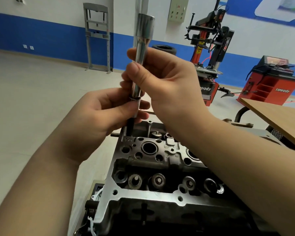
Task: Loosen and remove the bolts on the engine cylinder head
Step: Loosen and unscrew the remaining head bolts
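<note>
The long shiny silver socket tool [140, 65] stood almost straight up, and a black bolt [130, 128] hung from its low end, just above the far left corner of the grey metal engine cylinder head [143, 167]. The right hand [162, 79] curled round the tool higher up. The left hand [102, 114] pinched it lower, nearer the bolt, so pulling the bolt free looked like its job

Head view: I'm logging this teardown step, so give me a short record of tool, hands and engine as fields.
tool: long chrome socket extension, near upright, tip by the head's far left corner
right hand: grips the shaft higher up
left hand: pinches a dark ring on the lower shaft
cylinder head: open top, valve springs visible
bolt: black shank below the left hand, partly hidden
background: red tyre changer
</note>
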`<state>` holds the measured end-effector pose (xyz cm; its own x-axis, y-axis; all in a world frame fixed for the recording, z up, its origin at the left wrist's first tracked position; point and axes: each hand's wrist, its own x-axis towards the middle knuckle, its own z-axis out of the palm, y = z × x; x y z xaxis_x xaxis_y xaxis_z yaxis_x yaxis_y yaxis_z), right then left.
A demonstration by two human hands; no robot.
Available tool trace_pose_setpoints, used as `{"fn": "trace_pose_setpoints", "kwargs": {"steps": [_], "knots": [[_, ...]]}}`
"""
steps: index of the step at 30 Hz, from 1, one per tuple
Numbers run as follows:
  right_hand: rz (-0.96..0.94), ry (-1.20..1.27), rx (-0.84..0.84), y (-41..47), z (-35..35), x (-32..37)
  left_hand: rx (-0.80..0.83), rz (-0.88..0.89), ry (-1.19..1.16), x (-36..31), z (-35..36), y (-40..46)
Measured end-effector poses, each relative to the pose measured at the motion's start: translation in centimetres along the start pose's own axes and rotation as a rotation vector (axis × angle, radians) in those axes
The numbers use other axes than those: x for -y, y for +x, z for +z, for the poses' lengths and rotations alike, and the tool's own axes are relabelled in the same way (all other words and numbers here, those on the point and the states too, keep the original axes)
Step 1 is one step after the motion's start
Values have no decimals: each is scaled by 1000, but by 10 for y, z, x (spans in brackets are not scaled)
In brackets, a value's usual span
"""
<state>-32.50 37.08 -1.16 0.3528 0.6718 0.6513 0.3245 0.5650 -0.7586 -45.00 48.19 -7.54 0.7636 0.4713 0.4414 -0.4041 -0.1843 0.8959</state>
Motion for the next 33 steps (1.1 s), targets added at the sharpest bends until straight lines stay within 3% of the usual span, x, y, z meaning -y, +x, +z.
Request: {"fn": "trace_pose_setpoints", "kwargs": {"steps": [6, 13, 15, 19, 21, 26, 33], "knots": [[16, -16, 82, -2, 0, 0, -174, 63, 77, 1, -2, 0], [-15, -209, -101, -1, 1, -6, -293, 90, 145, 4, 13, 3], [-39, -232, -87, -1, -2, -5, -269, 81, 142, 5, 10, 3], [-55, -210, 7, -1, -3, -3, -1, 1, 40, 2, -5, -1], [-20, -159, 40, -1, -3, -2, 25, -16, 25, 1, -10, -2], [61, -69, 61, -1, -3, -3, -150, 26, 46, 4, -3, 0], [43, -204, -120, 1, 1, -5, -315, 88, 136, 1, 12, -1]]}}
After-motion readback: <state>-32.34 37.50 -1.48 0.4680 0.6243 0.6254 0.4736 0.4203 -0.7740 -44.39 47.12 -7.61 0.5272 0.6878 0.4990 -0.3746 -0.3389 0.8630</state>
